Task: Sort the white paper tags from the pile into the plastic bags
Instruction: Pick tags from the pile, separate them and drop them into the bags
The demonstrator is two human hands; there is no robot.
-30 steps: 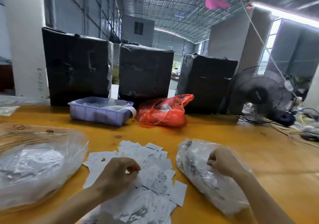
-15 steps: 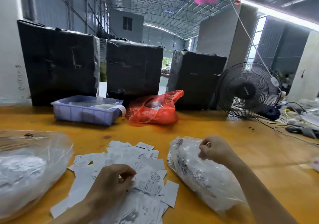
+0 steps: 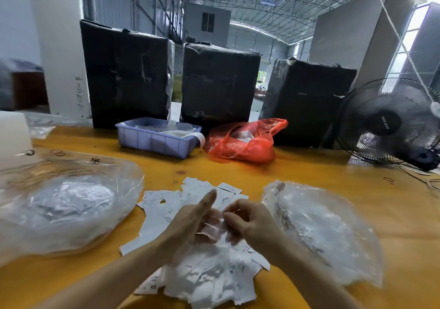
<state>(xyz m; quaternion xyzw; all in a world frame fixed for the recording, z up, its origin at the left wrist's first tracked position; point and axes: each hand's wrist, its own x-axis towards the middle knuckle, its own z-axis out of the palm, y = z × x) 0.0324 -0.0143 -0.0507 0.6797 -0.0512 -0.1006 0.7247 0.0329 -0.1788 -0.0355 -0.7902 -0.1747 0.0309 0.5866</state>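
Two clear bags [image 3: 66, 204], perhaps dozens of tags [image 3: 209, 273].

Setting: industrial warehouse or packing hall, with a steel-truss roof [image 3: 250, 1], corrugated metal walls and a strip light overhead. Furnishings: a yellow wooden desk [image 3: 333, 189] backed by three large black-wrapped cartons [image 3: 126, 75], a lilac plastic bin [image 3: 154, 139], a red plastic bag [image 3: 242, 142] and a black pedestal fan [image 3: 388, 123]. Work matter: clear plastic bags [image 3: 64, 204] and a pile of white paper tags [image 3: 202, 275].
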